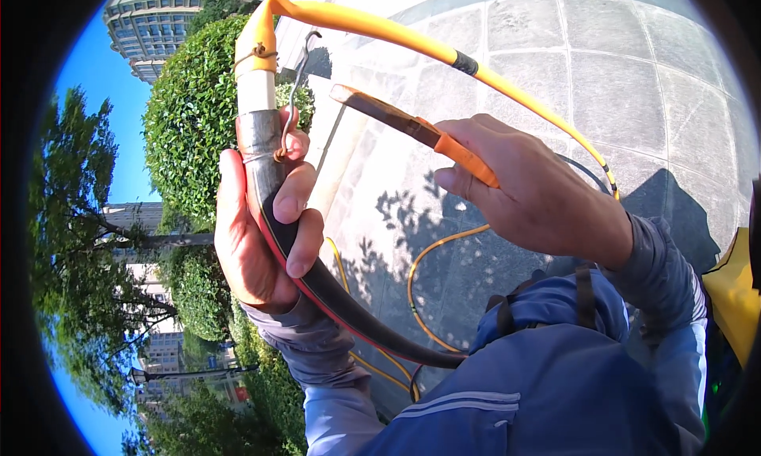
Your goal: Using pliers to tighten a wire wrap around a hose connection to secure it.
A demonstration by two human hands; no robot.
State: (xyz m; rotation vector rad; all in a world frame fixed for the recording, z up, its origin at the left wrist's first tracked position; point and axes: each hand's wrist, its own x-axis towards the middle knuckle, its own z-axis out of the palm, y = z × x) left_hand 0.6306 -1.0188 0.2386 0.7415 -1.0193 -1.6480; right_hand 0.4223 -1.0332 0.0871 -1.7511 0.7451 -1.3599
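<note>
Black hose (317, 286), orange-handled pliers (420, 131)

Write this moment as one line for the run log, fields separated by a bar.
left hand: holds black hose | right hand: holds orange-handled tool | orange tube: joined to hose top | wire: at joint

Outdoor urban plaza in sunlight, grey square stone paving slabs (602, 76) from 12 to 3 o'clock, rounded clipped green hedge shrubs (190, 115) at 10 o'clock, pale multi-storey curved building (151, 20) at 11 o'clock, leafy green trees (75, 218) at 9 o'clock.
</note>
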